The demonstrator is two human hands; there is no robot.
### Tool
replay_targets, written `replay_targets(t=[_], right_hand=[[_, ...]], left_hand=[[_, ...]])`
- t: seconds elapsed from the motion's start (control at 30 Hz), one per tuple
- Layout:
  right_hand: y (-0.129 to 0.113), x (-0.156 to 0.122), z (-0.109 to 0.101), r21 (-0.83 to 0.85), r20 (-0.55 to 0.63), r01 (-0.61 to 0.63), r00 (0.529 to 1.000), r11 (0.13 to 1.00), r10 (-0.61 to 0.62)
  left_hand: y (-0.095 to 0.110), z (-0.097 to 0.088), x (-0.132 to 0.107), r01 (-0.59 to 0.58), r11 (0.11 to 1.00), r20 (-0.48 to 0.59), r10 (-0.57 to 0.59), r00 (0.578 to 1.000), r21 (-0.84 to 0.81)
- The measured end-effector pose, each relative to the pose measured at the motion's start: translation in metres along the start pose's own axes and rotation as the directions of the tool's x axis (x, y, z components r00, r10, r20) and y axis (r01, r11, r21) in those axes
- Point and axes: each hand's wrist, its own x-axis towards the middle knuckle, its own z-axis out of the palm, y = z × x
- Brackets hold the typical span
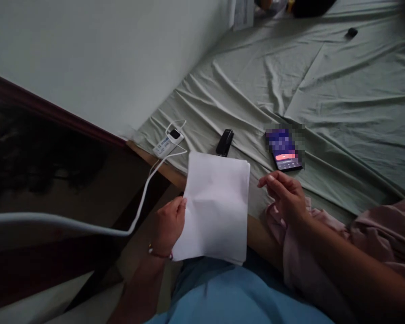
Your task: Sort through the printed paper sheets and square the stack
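Note:
A small stack of white paper sheets (216, 207), with a faint crease across its middle, lies tilted over the bed's edge and above my lap. My left hand (170, 222), a beaded bracelet at its wrist, grips the stack by its left edge, thumb on top. To the right of the sheets, apart from them, is my right hand (286, 193); its fingers are curled in with thumb and forefinger close together, and nothing shows in them. Just beyond the stack's far edge a black stapler (225, 142) rests on the bedsheet. A phone (283, 149) with a lit screen lies beyond my right hand.
A white power strip (168, 144) with a thick white cable (138, 216) sits at the bed's left edge by the wall. Pink cloth (374, 225) is bunched under my right forearm. Farther back on the green bedsheet (324, 90) lies a small black object (351, 33).

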Motion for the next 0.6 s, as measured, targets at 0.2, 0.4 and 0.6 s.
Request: replay_targets(t=[0.2,0.4,0.6], right_hand=[[0.006,0.003,0.001,-0.258,-0.04,0.079,0.995,0.963,-0.093],[0.007,0.002,0.007,-0.086,0.056,0.065,0.997,0.994,-0.06],[0.0,-0.005,0.005,0.088,0.209,-0.371,0.914,0.925,0.347]], left_hand=[[-0.002,-0.008,-0.014,0.03,0.937,0.005,-0.03,1.0,-0.347],[-0.011,-0.003,-0.024,0.227,0.764,0.09,-0.218,0.972,-0.604],[0.009,0.033,-0.029,0.329,0.488,0.193,-0.308,0.932,-0.809]])
